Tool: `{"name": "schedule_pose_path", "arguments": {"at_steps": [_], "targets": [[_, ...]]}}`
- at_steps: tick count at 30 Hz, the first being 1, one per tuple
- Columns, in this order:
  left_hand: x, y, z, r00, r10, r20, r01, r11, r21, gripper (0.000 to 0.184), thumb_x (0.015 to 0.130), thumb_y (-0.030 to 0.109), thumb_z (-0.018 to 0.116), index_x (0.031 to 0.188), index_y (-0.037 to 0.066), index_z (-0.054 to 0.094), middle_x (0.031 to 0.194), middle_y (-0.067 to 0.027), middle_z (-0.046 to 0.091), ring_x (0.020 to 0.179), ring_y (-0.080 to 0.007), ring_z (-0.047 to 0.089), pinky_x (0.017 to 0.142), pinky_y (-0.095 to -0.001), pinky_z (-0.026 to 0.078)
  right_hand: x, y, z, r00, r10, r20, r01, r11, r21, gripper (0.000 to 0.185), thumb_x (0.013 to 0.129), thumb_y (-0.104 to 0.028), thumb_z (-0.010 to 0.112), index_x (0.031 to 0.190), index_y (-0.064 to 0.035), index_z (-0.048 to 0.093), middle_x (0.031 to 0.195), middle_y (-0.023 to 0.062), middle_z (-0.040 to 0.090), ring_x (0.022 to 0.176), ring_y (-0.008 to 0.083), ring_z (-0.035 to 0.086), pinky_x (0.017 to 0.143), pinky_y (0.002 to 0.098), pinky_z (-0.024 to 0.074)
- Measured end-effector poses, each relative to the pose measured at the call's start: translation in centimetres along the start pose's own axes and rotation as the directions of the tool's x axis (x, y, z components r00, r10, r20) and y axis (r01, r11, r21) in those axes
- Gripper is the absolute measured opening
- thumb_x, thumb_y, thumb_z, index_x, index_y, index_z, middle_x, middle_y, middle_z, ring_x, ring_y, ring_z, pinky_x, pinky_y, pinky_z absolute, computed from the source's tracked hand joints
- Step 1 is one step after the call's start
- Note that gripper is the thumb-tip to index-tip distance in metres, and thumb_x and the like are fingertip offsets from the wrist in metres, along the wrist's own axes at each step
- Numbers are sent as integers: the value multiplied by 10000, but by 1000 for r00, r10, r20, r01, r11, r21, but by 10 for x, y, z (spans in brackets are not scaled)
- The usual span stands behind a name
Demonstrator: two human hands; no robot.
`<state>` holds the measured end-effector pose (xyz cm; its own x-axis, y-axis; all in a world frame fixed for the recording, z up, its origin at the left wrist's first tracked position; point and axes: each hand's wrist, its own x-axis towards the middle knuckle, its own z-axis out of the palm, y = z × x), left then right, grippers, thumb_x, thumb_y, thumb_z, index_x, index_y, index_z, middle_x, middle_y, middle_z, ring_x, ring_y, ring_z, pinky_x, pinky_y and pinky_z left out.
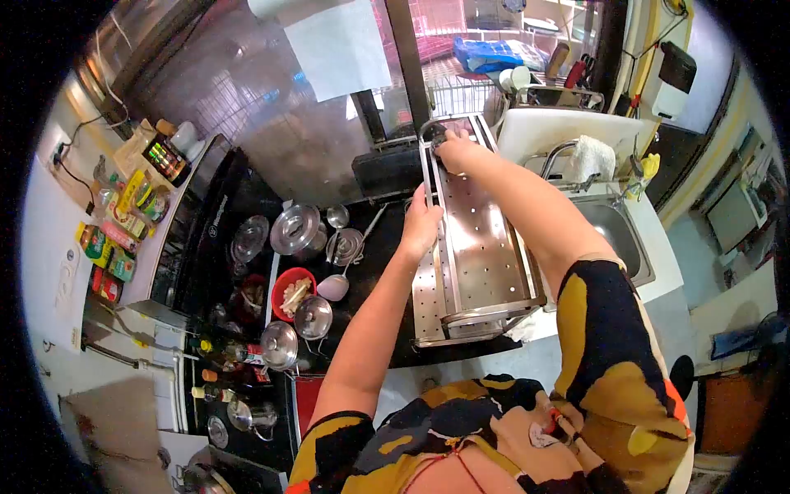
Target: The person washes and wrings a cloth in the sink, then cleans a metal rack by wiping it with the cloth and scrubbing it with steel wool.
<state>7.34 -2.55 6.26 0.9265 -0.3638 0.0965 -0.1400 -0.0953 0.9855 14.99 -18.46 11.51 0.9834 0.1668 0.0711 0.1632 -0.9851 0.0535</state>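
A long stainless-steel dish rack (477, 222) with perforated shelves stands on the dark counter in front of me, its far end towards the window. My left hand (421, 224) grips the rack's left edge, with the fingers partly hidden behind the metal. At the far end, my right hand (459, 152) reaches over the rack, fingers closed round a small dark wad (435, 135) that looks like a scrubber. The wad is against the frame; its exact kind is too small to tell.
Left on the counter are a red bowl (285, 290) of pale food pieces, a lidded pot (296, 230), glass lids (280, 346) and a ladle (336, 216). Bottles and packets (144, 198) fill a shelf at left. A sink (613, 235) with a faucet (559, 156) lies right.
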Motion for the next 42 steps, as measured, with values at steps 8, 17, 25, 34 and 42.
{"name": "schedule_pose_path", "arguments": {"at_steps": [8, 17, 25, 34, 42], "targets": [[10, -18, -1, 1000, 21, 13, -21, 999, 49, 605, 763, 126, 467, 1353, 55, 355, 1173, -225, 557, 1100, -352, 535, 963, -380, 383, -18, -7, -34, 911, -214, 353, 289, 942, -174, 390, 740, -58, 517, 1103, -133, 638, 1174, 149, 527, 1137, 381, 453, 943, 479, 376], [2, -3, -1, 996, 90, -20, -86, 987, 136, 619, 759, 135, 466, 1361, 58, 343, 1167, -217, 566, 1087, -355, 543, 954, -380, 391, 4, 8, -13, 950, -249, 189, 291, 926, -240, 286, 759, -85, 592, 1036, -58, 658, 1257, 139, 481, 1128, 398, 470, 883, 473, 470], [5, -6, 2, 991, 118, -55, -108, 981, 158, 585, 777, 61, 449, 1354, 33, 361, 1126, -135, 581, 978, -206, 574, 861, -303, 439, -90, -18, -53, 845, -451, 286, 509, 843, -173, 279, 717, -88, 615, 970, -187, 678, 1091, 70, 498, 1066, 321, 476, 866, 408, 474], [1, -4, -1, 1000, -5, 8, 5, 999, 41, 624, 754, 106, 450, 1366, 55, 342, 1137, -194, 580, 1031, -305, 570, 917, -360, 418, -18, 3, -30, 965, -258, 47, 262, 939, -223, 230, 775, -156, 581, 974, -101, 683, 1170, 86, 536, 1121, 308, 490, 871, 427, 470], [-3, 10, 0, 1000, 12, 17, -12, 1000, -10, 527, 770, 31, 404, 1297, 44, 407, 857, -54, 562, 644, -122, 522, 571, -263, 449, -6, -5, -21, 997, -76, -26, 70, 983, -171, 257, 806, -142, 531, 1011, -95, 678, 1235, 111, 492, 1169, 327, 453, 924, 443, 439]]}}
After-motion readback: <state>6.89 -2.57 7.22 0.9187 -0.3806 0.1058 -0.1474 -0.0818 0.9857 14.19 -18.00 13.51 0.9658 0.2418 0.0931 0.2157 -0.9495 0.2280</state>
